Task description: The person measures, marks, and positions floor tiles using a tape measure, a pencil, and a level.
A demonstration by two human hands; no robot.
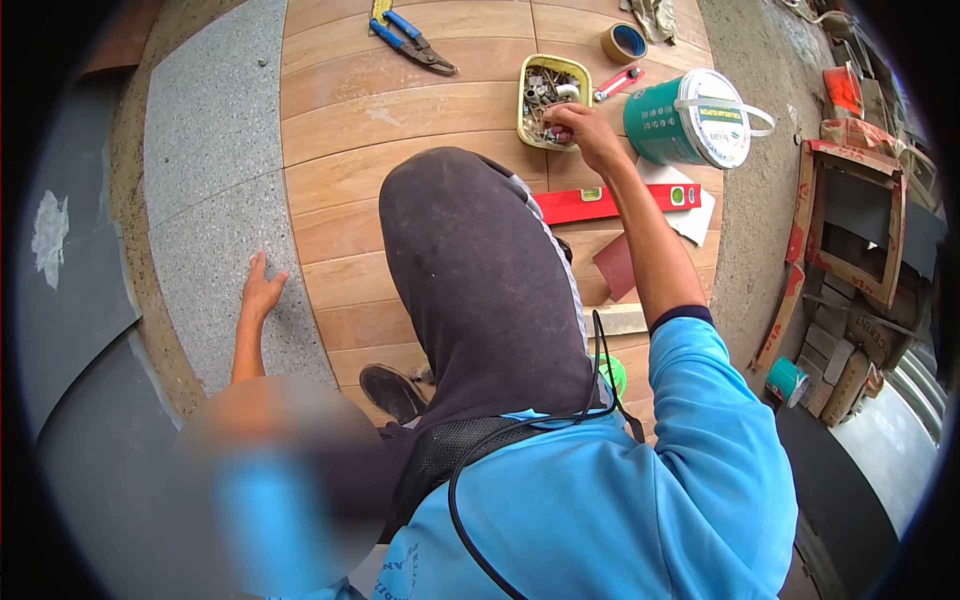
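My right hand (583, 128) is at the near right edge of a yellow plastic tub (524, 92) that holds a jumble of small metal hardware and a white curved fitting. Its fingers are closed together among these pieces, and what they grip is too small to make out. Over on the left, my left hand (262, 290) is open with fingers apart, on or just above a grey speckled slab (215, 110). A blurred patch covers part of the left arm. Right of the tub stands a green and white paint bucket (668, 122) with a white handle.
A red spirit level (565, 206) lies below the tub, beside reddish sandpaper (615, 265). Blue-handled snips (412, 42), a tape roll (624, 42) and a red and white cutter (618, 83) lie on the wood-look tiles (340, 130). Cardboard-edged frames (850, 160) lean at right.
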